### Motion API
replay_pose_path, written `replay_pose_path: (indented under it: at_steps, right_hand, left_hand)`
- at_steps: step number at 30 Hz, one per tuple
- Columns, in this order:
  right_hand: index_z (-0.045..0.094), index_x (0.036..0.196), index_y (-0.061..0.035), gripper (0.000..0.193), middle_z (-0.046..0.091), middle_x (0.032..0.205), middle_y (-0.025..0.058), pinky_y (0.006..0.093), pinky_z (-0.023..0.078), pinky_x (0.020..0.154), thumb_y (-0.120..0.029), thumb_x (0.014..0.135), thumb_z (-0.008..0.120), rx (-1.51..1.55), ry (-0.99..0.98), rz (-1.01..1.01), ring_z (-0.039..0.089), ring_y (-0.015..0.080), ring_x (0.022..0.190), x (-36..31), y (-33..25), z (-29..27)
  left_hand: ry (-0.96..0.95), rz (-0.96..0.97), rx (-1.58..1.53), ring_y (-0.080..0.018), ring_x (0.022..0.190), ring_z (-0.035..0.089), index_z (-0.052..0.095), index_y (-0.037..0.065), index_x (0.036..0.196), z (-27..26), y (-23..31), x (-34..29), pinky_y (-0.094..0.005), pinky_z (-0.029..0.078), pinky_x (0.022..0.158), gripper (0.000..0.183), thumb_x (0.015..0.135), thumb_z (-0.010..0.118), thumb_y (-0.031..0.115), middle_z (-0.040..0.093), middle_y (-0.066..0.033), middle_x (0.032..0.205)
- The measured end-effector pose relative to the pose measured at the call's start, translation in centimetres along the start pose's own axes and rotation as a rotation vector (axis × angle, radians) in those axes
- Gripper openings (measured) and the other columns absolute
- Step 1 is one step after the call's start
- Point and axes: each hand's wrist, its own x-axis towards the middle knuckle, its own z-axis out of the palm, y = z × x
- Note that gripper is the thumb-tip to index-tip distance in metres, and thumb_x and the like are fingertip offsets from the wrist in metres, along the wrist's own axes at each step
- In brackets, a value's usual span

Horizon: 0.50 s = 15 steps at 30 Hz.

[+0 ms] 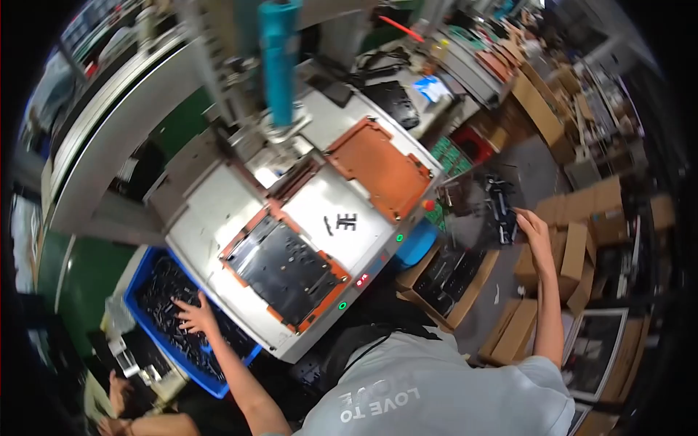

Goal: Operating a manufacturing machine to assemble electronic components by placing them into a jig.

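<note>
My left hand (195, 316) is spread over a blue bin (137, 309) of small black parts (171, 280), its fingers apart at the top of the heap. Whether a fingertip touches a part cannot be made out. Out to the right, my right hand (536, 231) pinches the edge of a long black plastic part (502, 209) in the air. Between my arms stands a white machine (302, 354) with two orange fixtures. A black panel (285, 265) lies in the left fixture; the right fixture (385, 168) shows its bare orange face. Several small black pieces (342, 222) lie on the white surface between them.
A teal cylinder (278, 65) rises over the machine. Lit buttons and a red knob (429, 206) line its front edge. An open carton (462, 305) of black panels and more cardboard boxes (571, 265) stand right. Another person's hands (116, 400) are at the lower left.
</note>
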Motion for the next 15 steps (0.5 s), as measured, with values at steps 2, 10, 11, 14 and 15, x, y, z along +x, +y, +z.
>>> replay_pose_path:
  at_steps: [2,10,11,14,15]
  right_hand:
    - [0.061,0.119,-0.0057,0.034,0.063,0.098,0.0018,0.0230,0.053,0.054,-0.027,0.094,0.054,0.029,0.089,0.048,0.059,0.0088,0.070,0.6,3.4,3.6]
    - [0.065,0.112,-0.0107,0.028,0.065,0.086,0.0078,0.0311,0.053,0.056,-0.024,0.090,0.055,-0.262,0.063,0.133,0.063,0.0165,0.068,11.1,22.9,4.1]
    - [0.066,0.112,-0.0121,0.029,0.068,0.093,0.0114,0.0352,0.054,0.065,-0.025,0.088,0.056,-0.377,0.036,0.149,0.067,0.0225,0.075,12.2,24.7,5.9]
    - [0.066,0.112,-0.0156,0.029,0.066,0.104,0.0140,0.0418,0.047,0.085,-0.029,0.088,0.056,-0.465,0.020,0.047,0.061,0.0338,0.102,15.3,32.9,10.2]
    - [0.066,0.112,-0.0165,0.029,0.066,0.105,0.0144,0.0432,0.047,0.085,-0.029,0.087,0.056,-0.473,0.023,0.018,0.061,0.0342,0.101,16.4,35.0,11.6]
  left_hand:
    - [0.101,0.040,-0.042,-0.0554,0.131,0.021,0.003,0.040,0.149,-1.0,-0.9,6.9,-0.0737,0.028,0.093,0.098,0.074,0.058,0.071,0.012,-0.0227,0.153]
    - [-0.099,0.271,-0.493,-0.0519,0.131,0.028,0.005,0.033,0.150,0.4,-1.5,3.6,-0.0547,0.027,0.107,0.109,0.070,0.079,0.039,0.018,-0.0329,0.148]
    - [-0.054,0.397,-0.549,-0.0512,0.132,0.026,0.006,0.029,0.151,0.7,-3.3,3.3,-0.0518,0.026,0.109,0.110,0.070,0.079,0.034,0.019,-0.0316,0.148]
    - [0.014,0.673,-0.594,-0.0380,0.138,0.025,0.016,0.010,0.150,-2.5,-3.0,-2.5,-0.0446,0.019,0.113,0.088,0.079,0.069,0.012,0.022,-0.0256,0.150]
    - [0.075,0.706,-0.620,-0.0333,0.138,0.026,0.019,0.008,0.149,-3.6,-3.6,-4.6,-0.0420,0.017,0.114,0.083,0.081,0.065,0.008,0.024,-0.0221,0.151]
